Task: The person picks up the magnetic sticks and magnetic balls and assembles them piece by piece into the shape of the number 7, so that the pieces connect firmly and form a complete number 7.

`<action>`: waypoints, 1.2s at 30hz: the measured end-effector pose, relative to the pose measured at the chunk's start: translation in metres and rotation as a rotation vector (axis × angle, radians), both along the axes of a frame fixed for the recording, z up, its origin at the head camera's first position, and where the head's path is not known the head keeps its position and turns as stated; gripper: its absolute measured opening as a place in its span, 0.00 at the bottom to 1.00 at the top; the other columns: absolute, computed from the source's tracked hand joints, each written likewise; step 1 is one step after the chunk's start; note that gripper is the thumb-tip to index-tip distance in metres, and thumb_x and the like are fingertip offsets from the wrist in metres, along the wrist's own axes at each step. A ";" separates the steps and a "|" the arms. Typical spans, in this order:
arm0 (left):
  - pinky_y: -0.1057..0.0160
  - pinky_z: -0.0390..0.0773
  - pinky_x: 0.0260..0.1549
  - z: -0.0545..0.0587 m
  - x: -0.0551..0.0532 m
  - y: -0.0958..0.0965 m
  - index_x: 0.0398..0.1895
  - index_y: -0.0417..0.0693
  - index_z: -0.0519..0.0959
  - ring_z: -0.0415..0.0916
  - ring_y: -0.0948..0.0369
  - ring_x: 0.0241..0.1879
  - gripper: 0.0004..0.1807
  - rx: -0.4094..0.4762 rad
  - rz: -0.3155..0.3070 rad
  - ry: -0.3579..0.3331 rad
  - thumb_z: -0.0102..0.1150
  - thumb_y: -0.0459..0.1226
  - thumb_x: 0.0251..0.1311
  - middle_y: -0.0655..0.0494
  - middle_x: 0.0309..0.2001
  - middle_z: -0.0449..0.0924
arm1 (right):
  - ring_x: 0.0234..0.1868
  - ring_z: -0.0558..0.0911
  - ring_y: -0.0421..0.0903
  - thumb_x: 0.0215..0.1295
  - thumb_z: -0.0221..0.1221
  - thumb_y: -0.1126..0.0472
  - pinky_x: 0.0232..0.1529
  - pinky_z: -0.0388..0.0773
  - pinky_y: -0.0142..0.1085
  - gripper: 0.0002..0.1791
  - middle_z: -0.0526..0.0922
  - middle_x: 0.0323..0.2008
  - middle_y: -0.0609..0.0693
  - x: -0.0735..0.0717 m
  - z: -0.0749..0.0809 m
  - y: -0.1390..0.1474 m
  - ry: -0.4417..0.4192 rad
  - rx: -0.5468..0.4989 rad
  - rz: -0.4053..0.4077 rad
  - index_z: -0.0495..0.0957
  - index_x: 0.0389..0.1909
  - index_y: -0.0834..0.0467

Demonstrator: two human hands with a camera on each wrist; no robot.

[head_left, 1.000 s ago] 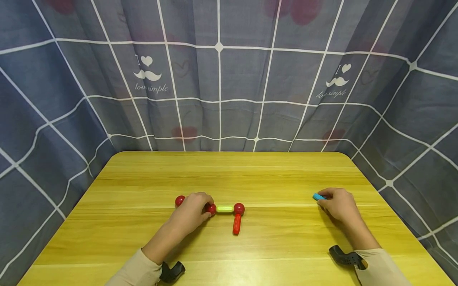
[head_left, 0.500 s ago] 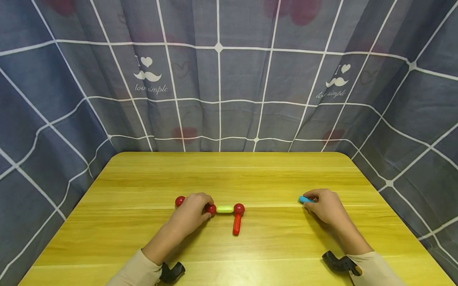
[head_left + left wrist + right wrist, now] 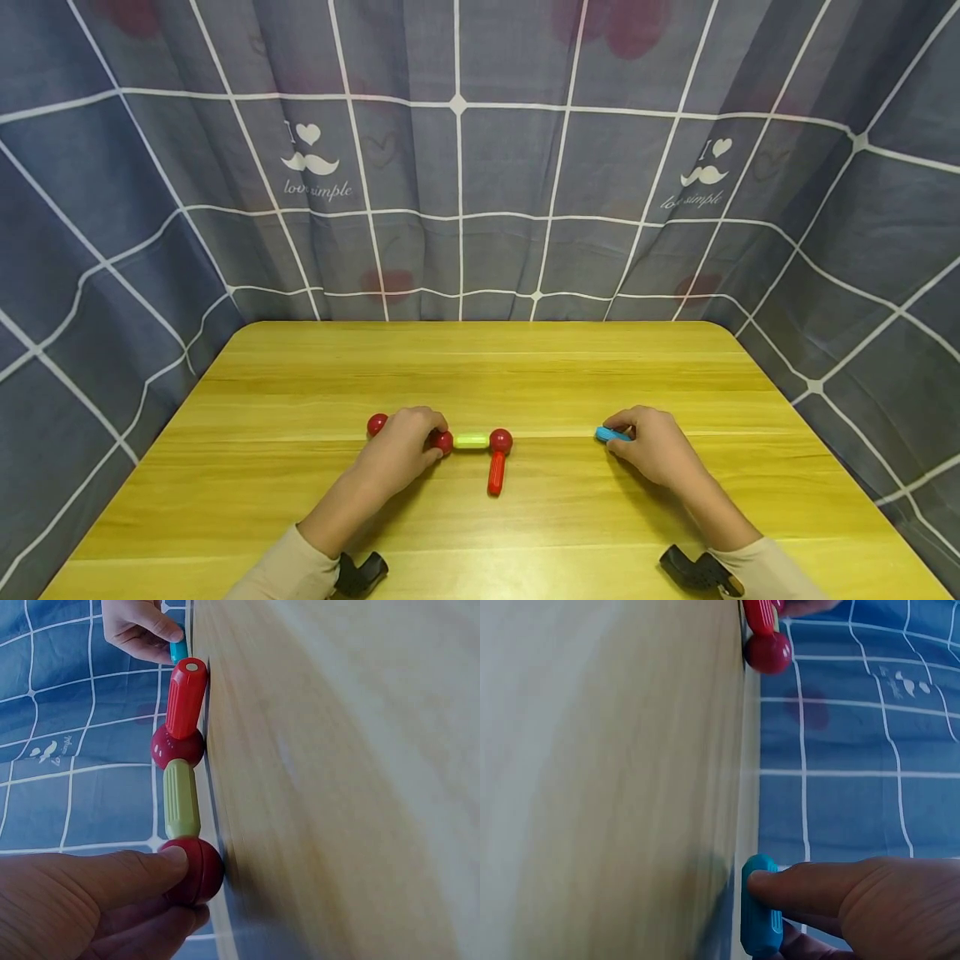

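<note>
My left hand [image 3: 397, 447] pinches a red ball [image 3: 444, 442] between thumb and fingers. From that ball a yellow-green ribbed rod [image 3: 472, 441] runs right to a second red ball [image 3: 501, 441], and a red rod [image 3: 496, 474] sticks out from there toward me. Another red ball [image 3: 377, 424] shows left of the hand; what links it is hidden behind the fingers. My right hand [image 3: 654, 446] holds a short blue rod [image 3: 760, 907] between thumb and fingers, its end pointing left toward the joined pieces, with a gap of table between.
Everything sits over a yellow wood-grain table [image 3: 480, 358]. A grey-blue checked curtain [image 3: 495, 167] hangs behind it and along both sides. Black wrist mounts [image 3: 362, 575] stick out at both sleeves.
My right hand has moved left with the blue rod and slightly toward me, closer to the joined pieces. The left hand and the pieces it holds have stayed in place.
</note>
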State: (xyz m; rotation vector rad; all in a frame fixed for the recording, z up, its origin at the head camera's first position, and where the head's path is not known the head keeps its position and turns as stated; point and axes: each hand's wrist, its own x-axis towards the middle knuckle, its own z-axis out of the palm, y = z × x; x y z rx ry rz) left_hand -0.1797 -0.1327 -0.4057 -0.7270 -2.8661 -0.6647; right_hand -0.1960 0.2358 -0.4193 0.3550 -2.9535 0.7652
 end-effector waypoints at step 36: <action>0.64 0.77 0.31 -0.002 0.000 0.000 0.32 0.46 0.82 0.74 0.64 0.31 0.09 -0.008 -0.009 0.024 0.74 0.30 0.49 0.59 0.31 0.79 | 0.29 0.75 0.36 0.56 0.70 0.58 0.30 0.74 0.32 0.08 0.79 0.30 0.37 0.023 -0.002 -0.058 -0.147 -0.094 0.324 0.84 0.37 0.52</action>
